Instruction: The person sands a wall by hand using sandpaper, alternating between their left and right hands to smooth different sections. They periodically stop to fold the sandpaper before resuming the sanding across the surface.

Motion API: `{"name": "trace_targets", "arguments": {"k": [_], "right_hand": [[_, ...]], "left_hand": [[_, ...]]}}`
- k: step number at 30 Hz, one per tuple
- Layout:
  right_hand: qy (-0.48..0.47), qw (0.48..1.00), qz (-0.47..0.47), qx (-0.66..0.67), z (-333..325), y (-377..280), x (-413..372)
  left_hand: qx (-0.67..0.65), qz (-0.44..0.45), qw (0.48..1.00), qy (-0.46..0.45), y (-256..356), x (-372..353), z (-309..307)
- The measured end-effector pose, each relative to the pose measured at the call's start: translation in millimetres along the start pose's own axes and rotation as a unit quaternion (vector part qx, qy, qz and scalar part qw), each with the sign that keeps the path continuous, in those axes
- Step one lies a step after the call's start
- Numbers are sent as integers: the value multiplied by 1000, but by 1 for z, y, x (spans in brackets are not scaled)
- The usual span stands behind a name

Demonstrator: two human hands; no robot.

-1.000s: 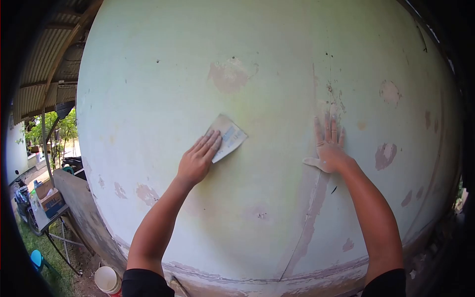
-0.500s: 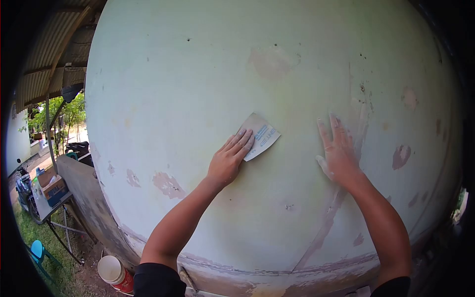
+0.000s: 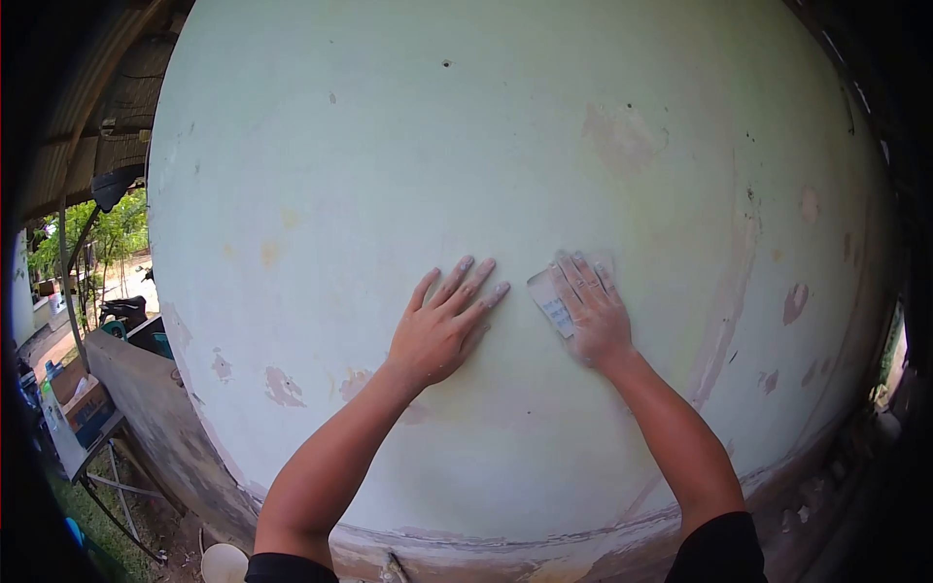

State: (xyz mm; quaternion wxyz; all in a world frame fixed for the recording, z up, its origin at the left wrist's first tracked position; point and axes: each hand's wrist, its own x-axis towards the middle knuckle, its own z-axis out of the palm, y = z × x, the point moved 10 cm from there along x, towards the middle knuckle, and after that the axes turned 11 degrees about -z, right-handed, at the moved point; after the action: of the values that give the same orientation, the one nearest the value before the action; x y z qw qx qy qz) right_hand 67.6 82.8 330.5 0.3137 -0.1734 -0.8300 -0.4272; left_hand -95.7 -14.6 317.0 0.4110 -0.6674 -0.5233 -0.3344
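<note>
My left hand rests on the pale green wall, its fingers spread and nothing held. To its right, my right hand lies over a sheet of sandpaper, pressing it against the wall with fingers extended. Blue print shows on the sheet's left part; the rest is under the hand. White dust coats the fingers of both hands. Patches of worn paint mark the wall, one of them above my right hand.
At the left, a low concrete wall runs beside a table with a cardboard box. A bucket stands at the lower left. A corrugated roof hangs at the upper left.
The sandpaper has passed from my left hand to my right, which has moved left and lower. My left hand has let go, fingers now spread. The view has turned left.
</note>
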Motion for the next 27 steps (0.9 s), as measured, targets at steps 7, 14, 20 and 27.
{"name": "trace_targets", "arguments": {"k": [7, 14, 20, 27], "right_hand": [[214, 948, 236, -17, -29, 56, 24], [-56, 991, -116, -27, 9, -81, 61], [37, 995, 75, -53, -35, 37, 84], [12, 999, -28, -36, -1, -92, 95]], "left_hand": [[51, -104, 992, 44, -114, -29, -28], [60, -103, 989, 91, -115, -35, -27], [58, -110, 987, 101, -116, -36, -29], [24, -105, 989, 106, -133, -45, -35]]}}
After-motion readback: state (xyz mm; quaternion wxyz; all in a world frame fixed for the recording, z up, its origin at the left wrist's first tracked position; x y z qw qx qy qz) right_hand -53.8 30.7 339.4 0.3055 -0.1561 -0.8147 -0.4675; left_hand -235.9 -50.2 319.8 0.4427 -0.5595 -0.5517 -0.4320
